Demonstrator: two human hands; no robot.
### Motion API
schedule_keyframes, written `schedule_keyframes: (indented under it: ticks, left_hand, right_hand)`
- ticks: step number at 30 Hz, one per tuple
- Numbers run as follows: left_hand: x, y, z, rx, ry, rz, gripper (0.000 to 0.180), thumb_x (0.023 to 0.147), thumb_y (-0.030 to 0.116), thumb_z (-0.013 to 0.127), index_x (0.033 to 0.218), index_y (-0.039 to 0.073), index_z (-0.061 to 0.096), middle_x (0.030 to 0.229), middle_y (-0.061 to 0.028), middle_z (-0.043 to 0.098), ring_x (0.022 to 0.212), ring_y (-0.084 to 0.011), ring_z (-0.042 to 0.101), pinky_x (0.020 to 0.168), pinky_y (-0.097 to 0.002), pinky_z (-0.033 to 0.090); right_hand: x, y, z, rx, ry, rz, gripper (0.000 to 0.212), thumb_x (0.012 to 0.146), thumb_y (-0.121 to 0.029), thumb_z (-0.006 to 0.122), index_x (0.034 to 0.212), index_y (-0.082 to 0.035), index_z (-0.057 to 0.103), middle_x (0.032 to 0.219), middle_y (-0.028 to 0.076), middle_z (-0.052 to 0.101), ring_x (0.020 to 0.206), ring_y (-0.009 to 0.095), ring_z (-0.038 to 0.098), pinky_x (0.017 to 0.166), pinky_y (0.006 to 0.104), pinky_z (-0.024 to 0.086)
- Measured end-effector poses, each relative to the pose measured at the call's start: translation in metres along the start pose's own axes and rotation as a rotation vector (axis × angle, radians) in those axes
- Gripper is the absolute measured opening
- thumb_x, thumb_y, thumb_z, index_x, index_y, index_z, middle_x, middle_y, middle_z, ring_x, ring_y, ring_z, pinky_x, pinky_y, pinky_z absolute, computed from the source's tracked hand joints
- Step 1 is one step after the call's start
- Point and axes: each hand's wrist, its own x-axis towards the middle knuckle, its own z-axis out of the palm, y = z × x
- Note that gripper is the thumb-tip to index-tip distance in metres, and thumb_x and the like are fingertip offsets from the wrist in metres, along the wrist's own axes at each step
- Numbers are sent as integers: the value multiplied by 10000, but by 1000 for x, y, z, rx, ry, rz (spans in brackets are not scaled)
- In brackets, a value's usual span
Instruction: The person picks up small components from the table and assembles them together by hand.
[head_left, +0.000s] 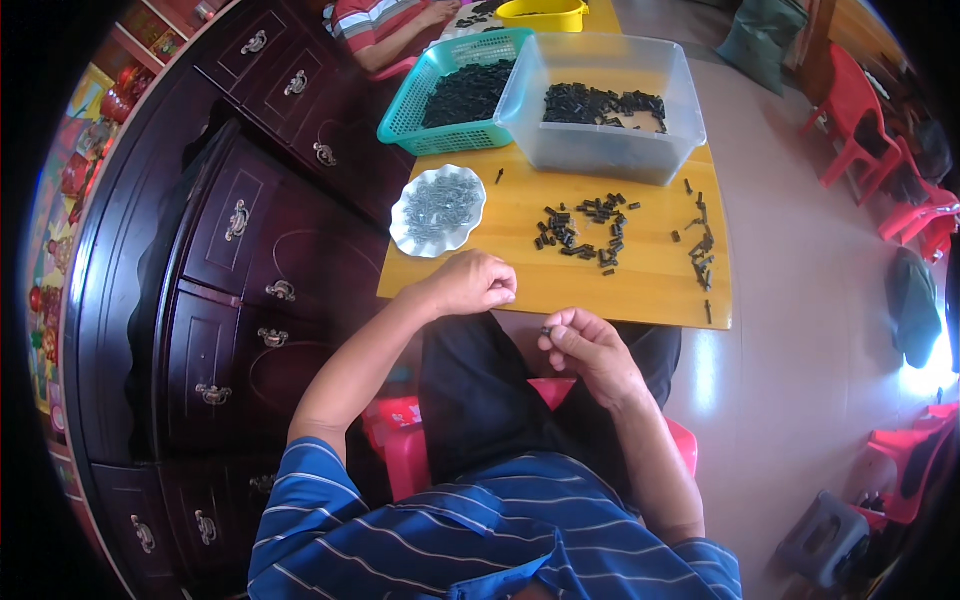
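My left hand (468, 284) rests at the near edge of the wooden table (460, 300), its fingers curled together; whatever they hold, if anything, is hidden. Beside it, off the table's edge and over my lap, my right hand (592, 352) pinches a small black plastic piece (547, 331) between thumb and fingers. Just beyond the left hand sits a white scalloped plate (400, 222) heaped with thin silvery metal pins (445, 200). A loose pile of short black plastic pieces (560, 235) lies mid-table. Along the right edge is a strip of longer black pieces (703, 245).
Behind the pile stand a clear plastic bin (610, 150) and a green basket (400, 125), both holding black pieces. A dark wooden cabinet (230, 270) lines the left. Another person (385, 30) sits at the far end near a yellow tub (545, 18). Red chairs (860, 120) stand right.
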Motion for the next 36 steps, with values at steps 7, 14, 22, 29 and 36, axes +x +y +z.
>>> schedule_keyframes:
  ticks: [7, 14, 22, 29, 36]
  left_hand:
    - [13, 7, 6, 4, -54, 17, 153, 837, 190, 734, 863, 41, 714, 825, -107, 716, 773, -278, 697, 705, -398, 532]
    - [32, 8, -39, 121, -149, 43, 145, 838, 187, 736, 876, 50, 712, 851, -119, 718, 801, -300, 698, 714, -403, 535]
    - [85, 53, -120, 218, 857, 172, 218, 890, 93, 723, 1095, 22, 704, 966, -130, 728, 758, -229, 692, 703, -338, 546]
    - [75, 42, -13, 99, 443, 152, 127, 868, 139, 744, 957, 48, 747, 906, -115, 732, 796, -291, 710, 721, -375, 561]
    - [107, 26, 15, 155, 474, 46, 84, 858, 160, 719, 866, 84, 754, 875, -102, 705, 836, -327, 691, 753, -451, 547]
  right_hand:
    - [-1, -2, -1, -1, -4, -17, 123, 1022, -186, 659, 1090, -84, 665, 938, -14, 703, 728, 25, 590, 698, 178, 512]
    - [-2, -3, -1, 5, -11, -15, 119, 1021, -189, 661, 1085, -89, 665, 935, -16, 706, 731, 24, 595, 699, 175, 512]
    - [-3, -4, -4, 1, -4, -38, 112, 1023, -195, 659, 1072, -95, 665, 938, -25, 701, 733, 21, 589, 703, 172, 505]
    - [-1, -4, -3, -14, -18, -9, 127, 1028, -219, 656, 1087, -106, 661, 946, -31, 697, 742, 17, 586, 717, 171, 498]
    - [-1, -1, -4, -15, -32, -16, 142, 1029, -224, 657, 1108, -106, 659, 943, -31, 696, 737, 20, 585, 713, 171, 496]
